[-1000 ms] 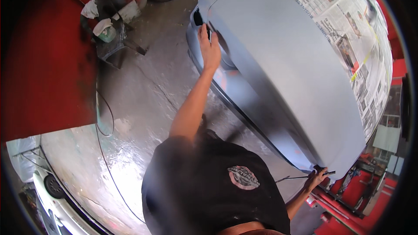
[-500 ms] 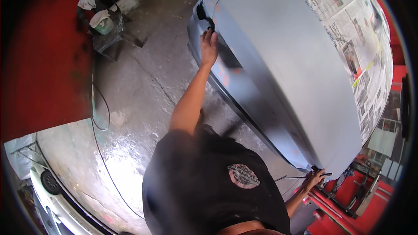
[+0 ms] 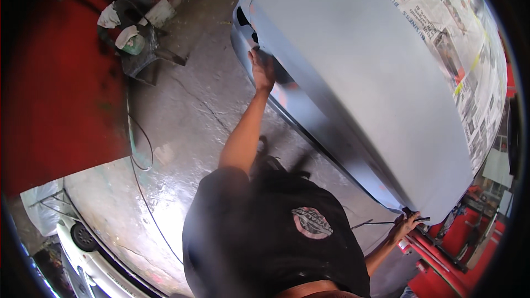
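Note:
A car's front end fills the right half of the head view. Its hood (image 3: 353,72) and bumper (image 3: 345,157) are in matte blue-grey, with orange patches. My left hand (image 3: 261,70) lies with outstretched fingers against the bumper, just below a dark opening (image 3: 243,17) at the far corner. At the near corner, my right hand (image 3: 407,224) has its fingers curled by the bumper's end. A thin dark rod (image 3: 381,223) shows beside that hand, and a dark tip sticks out past the fingers; what they grip is too small to make out.
Newspaper sheets (image 3: 436,27) cover the car behind the hood. A dark chair (image 3: 149,60) with rags and a green tub stands at the far left, near a red panel (image 3: 61,94). A cable (image 3: 144,204) crosses the floor. Red equipment (image 3: 441,265) stands beyond my right hand.
My left hand has slid a little along the bumper, away from the dark corner opening. My right hand stays at the near corner. The whole view has shifted slightly.

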A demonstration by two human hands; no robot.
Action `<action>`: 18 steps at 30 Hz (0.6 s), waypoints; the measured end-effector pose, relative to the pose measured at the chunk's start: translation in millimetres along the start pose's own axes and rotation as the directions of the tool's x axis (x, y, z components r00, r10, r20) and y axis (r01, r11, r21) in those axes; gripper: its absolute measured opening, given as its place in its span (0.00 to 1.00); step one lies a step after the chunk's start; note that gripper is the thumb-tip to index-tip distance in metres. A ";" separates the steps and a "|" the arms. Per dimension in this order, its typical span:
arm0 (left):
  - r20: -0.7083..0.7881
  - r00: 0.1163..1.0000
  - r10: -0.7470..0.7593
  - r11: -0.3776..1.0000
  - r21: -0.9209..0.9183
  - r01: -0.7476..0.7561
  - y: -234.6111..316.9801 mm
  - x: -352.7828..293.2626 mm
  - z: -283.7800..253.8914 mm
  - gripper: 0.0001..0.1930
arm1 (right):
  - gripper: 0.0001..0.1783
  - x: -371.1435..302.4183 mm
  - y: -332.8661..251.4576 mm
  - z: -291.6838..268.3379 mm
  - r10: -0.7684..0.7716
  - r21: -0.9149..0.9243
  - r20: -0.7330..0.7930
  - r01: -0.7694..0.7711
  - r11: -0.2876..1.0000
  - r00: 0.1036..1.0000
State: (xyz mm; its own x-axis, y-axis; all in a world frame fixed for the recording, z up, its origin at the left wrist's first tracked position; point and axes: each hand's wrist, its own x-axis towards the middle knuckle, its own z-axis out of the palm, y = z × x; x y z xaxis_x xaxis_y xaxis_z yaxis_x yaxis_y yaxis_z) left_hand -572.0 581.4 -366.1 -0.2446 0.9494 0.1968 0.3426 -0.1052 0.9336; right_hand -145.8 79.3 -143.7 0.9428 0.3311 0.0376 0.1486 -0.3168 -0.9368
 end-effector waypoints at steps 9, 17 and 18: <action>0.124 0.962 -0.243 0.956 -0.136 0.259 16.5 -2.9 -10.9 0.35 | 0.32 -2.3 -0.3 3.0 0.011 -0.024 -0.029 -0.012 1.000 1.000; 0.005 0.990 -0.139 0.990 -0.004 0.139 -10.3 -0.1 -6.5 0.33 | 0.25 -0.4 -2.8 5.5 0.007 -0.009 -0.079 -0.008 1.000 0.997; 0.004 0.990 -0.139 0.990 -0.003 0.139 -8.4 0.9 -11.0 0.33 | 0.25 -0.7 -3.6 5.6 0.011 -0.007 -0.077 -0.011 1.000 0.997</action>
State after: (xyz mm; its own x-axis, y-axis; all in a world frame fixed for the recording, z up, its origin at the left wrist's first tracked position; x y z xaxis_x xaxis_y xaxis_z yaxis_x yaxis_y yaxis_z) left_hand -585.1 579.9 -370.4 -0.2861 0.9561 0.0634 0.3025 0.0273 0.9528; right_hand -148.8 85.2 -142.2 0.9646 0.2580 0.0545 0.1401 -0.3265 -0.9347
